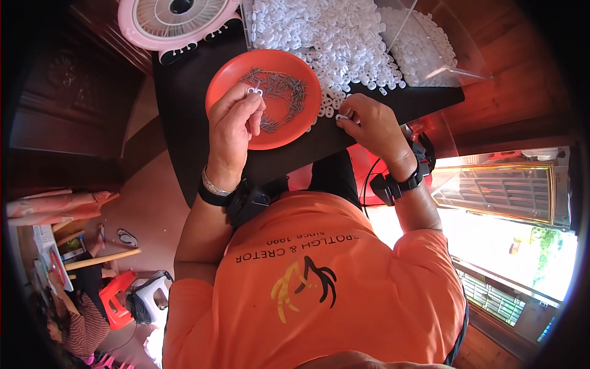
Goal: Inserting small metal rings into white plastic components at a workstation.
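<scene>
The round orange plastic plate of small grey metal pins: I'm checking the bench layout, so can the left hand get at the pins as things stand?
Probably yes. The left hand, pinching a small white plastic piece, hovers right over the round orange plastic plate, and the small grey metal pins lie uncovered beside its fingertips.

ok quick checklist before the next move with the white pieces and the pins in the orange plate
1. Left hand has a white piece pinched at its fingertips over the plate: ok.
2. Right hand has another white piece at its fingertips: ok.
3. Orange plate sits flat on the dark table: ok.
4. Metal pins are in the plate, close to the left hand: ok.
5. Pile of white pieces lies just past the right hand: ok.
6. Pin already fitted in either held piece: cannot tell.
</scene>
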### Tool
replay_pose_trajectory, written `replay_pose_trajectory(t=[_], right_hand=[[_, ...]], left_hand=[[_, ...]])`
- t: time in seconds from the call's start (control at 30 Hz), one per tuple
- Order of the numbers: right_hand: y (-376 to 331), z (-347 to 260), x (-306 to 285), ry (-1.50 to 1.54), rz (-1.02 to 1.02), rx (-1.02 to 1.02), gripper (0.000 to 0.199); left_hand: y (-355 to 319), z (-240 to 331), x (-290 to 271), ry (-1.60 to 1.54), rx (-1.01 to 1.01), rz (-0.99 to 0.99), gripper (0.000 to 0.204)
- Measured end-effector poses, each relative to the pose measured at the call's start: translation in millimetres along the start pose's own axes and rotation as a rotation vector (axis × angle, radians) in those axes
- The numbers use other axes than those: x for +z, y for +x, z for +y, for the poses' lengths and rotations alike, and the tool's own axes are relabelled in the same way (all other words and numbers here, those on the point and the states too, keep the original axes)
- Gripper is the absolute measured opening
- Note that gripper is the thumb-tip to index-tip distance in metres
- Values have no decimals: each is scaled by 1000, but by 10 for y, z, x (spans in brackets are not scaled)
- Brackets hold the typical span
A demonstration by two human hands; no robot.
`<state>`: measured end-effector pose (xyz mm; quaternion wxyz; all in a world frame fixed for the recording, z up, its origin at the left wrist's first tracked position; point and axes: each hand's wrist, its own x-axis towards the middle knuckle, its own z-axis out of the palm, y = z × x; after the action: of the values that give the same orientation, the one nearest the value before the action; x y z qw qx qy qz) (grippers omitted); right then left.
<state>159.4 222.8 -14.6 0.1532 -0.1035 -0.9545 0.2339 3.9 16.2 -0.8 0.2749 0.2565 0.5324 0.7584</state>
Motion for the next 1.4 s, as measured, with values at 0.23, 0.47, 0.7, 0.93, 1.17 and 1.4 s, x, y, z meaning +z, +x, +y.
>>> replay_pose_trajectory(t=[0.23, 0.47, 0.7, 0.93, 1.17, 1.4], right_hand=[[77, -95, -48, 290, -16, 147, 21], [474, -443, 124, 1148, 34, 139, 16], [593, -655, 352, 1302, -4, 71, 9], [618, -613, 342, 1316, -41, 124, 9], [648, -587, 355, 1373, 26, 147, 11], [617, -626, 316, 1352, 18, 122, 11]], left_hand=[[-8, 9, -11, 28, -2, -27, 19], [-35, -33, 55, 56, -94, -177, 21], [1, -68, -50, -86, 17, -99, 24], [-2, -32, 2, -85, 17, -70, 21], [-18, -26, 16, 140, -57, 10, 21], [-17, -18, 53, 127, -72, 25, 19]])
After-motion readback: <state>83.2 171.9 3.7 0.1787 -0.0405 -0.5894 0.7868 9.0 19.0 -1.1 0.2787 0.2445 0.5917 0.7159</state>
